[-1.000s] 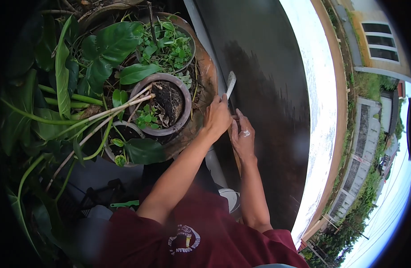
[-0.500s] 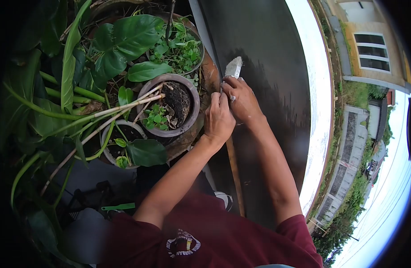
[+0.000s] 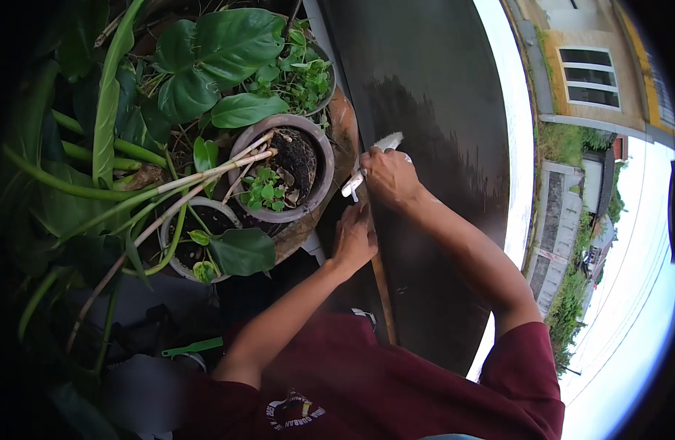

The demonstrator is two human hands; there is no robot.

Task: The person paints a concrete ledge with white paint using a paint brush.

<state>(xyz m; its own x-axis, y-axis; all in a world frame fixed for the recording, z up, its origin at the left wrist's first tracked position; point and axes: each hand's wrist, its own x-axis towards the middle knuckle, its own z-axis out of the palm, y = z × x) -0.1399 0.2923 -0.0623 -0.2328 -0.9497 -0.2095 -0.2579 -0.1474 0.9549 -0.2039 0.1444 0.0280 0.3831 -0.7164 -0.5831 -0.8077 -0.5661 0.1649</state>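
My right hand (image 3: 390,176) is closed around a paintbrush (image 3: 389,141) whose pale bristles stick out past the knuckles. The brush's white-smeared handle end (image 3: 351,184) shows on the other side of the fist, toward the plant pot. My left hand (image 3: 353,238) is just below it, fingers bent and pressed together, close to the edge of the dark wall surface (image 3: 440,191). A short pale tip shows right above the left fingertips; what those fingers hold is hidden.
A round pot (image 3: 319,139) with thick cut stems and small leaves stands left of my hands. A smaller pot (image 3: 169,253) and large green leaves (image 3: 231,51) crowd the left side. A white-topped wall edge (image 3: 510,117) runs along the right. A green-handled tool (image 3: 193,347) lies low down.
My hands have moved apart: the left has drawn back toward me, while the right has tilted the brush so its handle end now shows. The view has shifted slightly.
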